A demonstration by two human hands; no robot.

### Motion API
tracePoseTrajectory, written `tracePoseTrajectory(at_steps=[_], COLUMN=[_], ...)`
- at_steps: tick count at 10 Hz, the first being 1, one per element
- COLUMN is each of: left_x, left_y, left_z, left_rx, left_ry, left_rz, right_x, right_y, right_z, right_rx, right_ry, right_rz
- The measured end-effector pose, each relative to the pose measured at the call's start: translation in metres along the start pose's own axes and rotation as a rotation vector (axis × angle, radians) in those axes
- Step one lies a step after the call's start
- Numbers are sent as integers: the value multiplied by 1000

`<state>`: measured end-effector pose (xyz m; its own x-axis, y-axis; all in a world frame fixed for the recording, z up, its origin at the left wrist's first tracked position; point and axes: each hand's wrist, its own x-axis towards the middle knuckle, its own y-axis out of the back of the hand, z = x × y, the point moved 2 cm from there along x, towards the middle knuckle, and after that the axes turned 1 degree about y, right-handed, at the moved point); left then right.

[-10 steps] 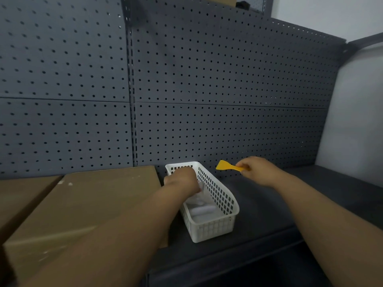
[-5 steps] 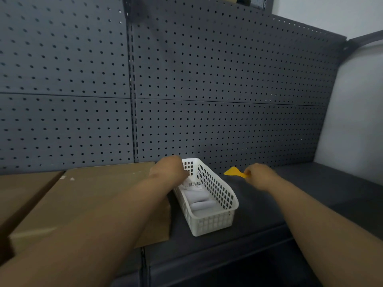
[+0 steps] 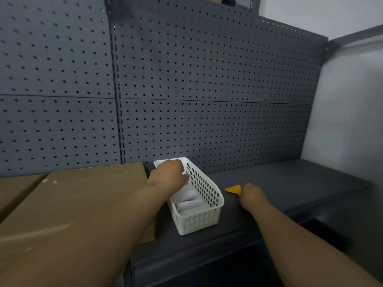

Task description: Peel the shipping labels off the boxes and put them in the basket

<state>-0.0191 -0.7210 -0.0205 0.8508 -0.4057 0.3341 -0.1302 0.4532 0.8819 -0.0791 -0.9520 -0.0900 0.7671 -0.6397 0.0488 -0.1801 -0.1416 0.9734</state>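
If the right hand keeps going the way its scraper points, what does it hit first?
Probably the white basket: the right hand aims the yellow scraper left toward its perforated side wall, though depth is unclear.

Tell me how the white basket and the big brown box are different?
The white basket has walls full of little holes; the brown box has solid cardboard. The basket is open on top with rolled white labels inside; the box is closed. The basket looks much smaller than the box. Both sit on the dark shelf.

Basket (image 3: pixel 209 221): white perforated plastic, slight sheen. Boxes (image 3: pixel 68 206): matt brown cardboard. Scraper (image 3: pixel 234 189): yellow plastic. Pegboard (image 3: pixel 207 79): matt grey painted metal.
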Motion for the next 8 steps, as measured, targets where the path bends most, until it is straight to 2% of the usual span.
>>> tracePoseTrajectory(at_steps=[2,7,8], left_x=[4,2,2], left_y=[-5,-3,4], left_z=[-1,-3,-4], left_rx=[25,32,3], left_ry=[11,28,39], left_rz=[-16,-31,-15], right_x=[8,13,12], right_y=[-6,-9,9], right_z=[5,5,0], right_rx=[-34,-4,44], right_ry=[-9,-18,4], right_rz=[33,-13,47])
